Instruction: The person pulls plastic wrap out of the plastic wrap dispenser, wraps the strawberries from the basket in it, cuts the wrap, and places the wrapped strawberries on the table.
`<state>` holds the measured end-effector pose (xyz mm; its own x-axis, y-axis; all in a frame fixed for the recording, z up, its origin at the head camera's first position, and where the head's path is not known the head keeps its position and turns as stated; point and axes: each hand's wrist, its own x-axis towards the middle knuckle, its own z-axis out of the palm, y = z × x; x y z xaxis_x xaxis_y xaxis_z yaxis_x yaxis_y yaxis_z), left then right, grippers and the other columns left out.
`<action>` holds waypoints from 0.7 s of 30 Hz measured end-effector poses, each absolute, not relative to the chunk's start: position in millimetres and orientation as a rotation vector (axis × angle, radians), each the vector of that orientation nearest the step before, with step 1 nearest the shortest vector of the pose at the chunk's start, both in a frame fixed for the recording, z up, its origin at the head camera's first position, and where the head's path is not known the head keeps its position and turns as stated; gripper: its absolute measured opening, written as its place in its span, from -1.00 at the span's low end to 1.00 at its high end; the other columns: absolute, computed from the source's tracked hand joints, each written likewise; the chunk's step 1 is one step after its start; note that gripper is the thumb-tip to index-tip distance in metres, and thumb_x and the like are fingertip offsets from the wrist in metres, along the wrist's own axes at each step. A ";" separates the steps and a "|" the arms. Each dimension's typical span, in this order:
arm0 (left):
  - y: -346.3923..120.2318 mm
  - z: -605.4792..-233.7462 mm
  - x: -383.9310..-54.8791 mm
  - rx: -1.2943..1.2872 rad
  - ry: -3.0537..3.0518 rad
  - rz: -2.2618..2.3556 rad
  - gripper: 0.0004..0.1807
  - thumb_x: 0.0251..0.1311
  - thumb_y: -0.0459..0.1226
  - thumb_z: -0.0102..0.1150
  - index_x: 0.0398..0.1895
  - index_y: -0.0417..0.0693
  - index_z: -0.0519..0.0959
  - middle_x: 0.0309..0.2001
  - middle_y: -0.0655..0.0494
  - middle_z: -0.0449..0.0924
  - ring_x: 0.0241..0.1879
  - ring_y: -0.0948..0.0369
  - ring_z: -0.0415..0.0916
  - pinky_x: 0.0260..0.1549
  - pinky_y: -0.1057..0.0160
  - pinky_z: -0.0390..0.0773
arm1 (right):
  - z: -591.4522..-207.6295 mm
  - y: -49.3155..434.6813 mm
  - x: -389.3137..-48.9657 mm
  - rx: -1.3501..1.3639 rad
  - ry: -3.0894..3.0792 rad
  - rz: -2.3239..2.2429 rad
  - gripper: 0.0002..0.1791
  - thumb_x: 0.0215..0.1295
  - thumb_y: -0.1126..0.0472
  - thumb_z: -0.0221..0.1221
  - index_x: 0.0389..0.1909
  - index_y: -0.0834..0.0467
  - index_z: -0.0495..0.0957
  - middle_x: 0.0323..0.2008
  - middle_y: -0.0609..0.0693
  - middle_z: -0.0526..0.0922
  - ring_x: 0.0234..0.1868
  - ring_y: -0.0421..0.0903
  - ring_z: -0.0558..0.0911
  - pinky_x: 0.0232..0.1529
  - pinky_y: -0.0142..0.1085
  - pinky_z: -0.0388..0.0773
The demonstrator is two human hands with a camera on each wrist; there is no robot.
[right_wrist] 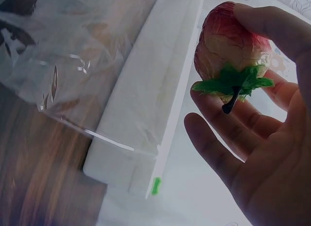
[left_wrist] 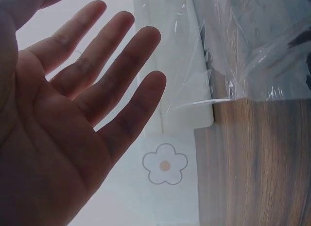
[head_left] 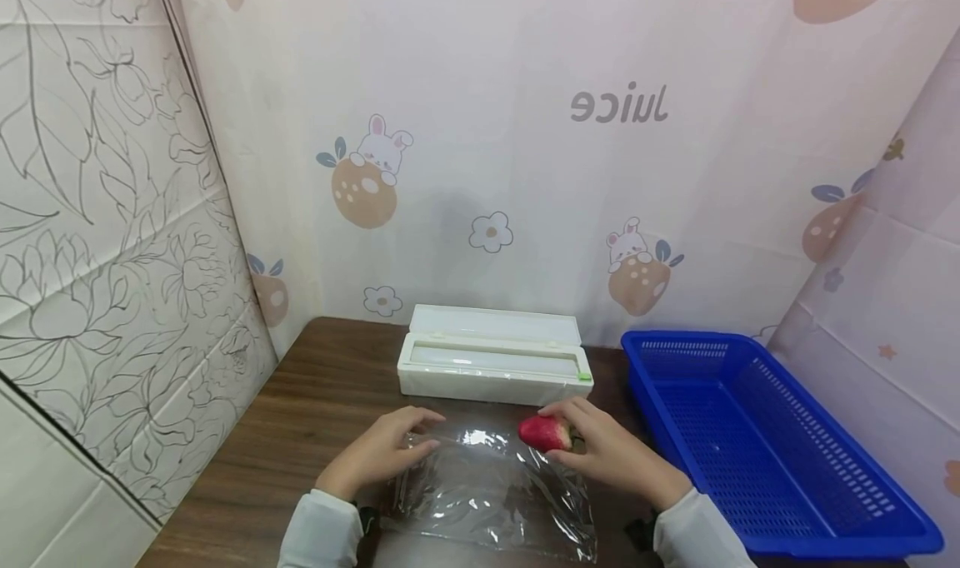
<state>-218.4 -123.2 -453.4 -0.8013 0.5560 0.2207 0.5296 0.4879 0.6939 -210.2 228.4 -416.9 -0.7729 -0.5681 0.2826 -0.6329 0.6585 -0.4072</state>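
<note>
A red strawberry [head_left: 545, 433] with a green leafy cap and dark stem is pinched between the thumb and fingers of my right hand [head_left: 600, 443]. In the right wrist view the strawberry [right_wrist: 233, 46] has its stem turned toward the palm side. My left hand [head_left: 381, 451] holds nothing; its fingers [left_wrist: 121, 60] are spread and fairly straight. Below and between both hands lies a sheet of clear plastic film [head_left: 480, 493], wrinkled and shiny. The film reaches up to the front of a white film dispenser box [head_left: 487, 385], whose lid [head_left: 495, 325] is raised.
A blue plastic basket [head_left: 667, 435] with slotted sides stands at the right of the dark wooden table [head_left: 300, 410]. A green slider [head_left: 584, 376] sits at the dispenser's right end. Behind the table hangs a patterned curtain [head_left: 480, 151].
</note>
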 end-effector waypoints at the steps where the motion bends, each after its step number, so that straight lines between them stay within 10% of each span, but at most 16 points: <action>1: -122.3 -453.4 -218.4 0.981 2.680 1.222 -0.58 0.27 -0.06 0.07 0.14 0.02 0.43 0.07 -0.04 0.51 -0.02 0.04 0.48 -0.11 -0.08 0.59 | -417.4 226.4 -209.9 1.000 -2.743 0.752 -0.45 0.05 0.02 0.33 0.09 -0.05 0.42 -0.06 -0.20 0.46 -0.21 -0.31 0.47 -0.27 -0.28 0.61; 21: -96.9 -455.9 -220.3 1.043 2.626 1.209 -0.53 0.27 0.00 0.04 0.16 -0.02 0.42 0.03 -0.05 0.55 -0.07 0.14 0.50 -0.11 -0.03 0.59 | -426.4 195.0 -207.7 1.062 -2.717 0.762 -0.46 0.04 0.01 0.34 0.08 -0.08 0.43 -0.07 -0.23 0.45 -0.17 -0.32 0.45 -0.19 -0.26 0.60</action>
<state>-220.3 -96.9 -455.9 -0.7675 0.6062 0.2085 0.5525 0.4606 0.6947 -207.7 195.0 -426.4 -0.7449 -0.6004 0.2909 -0.6641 0.6256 -0.4094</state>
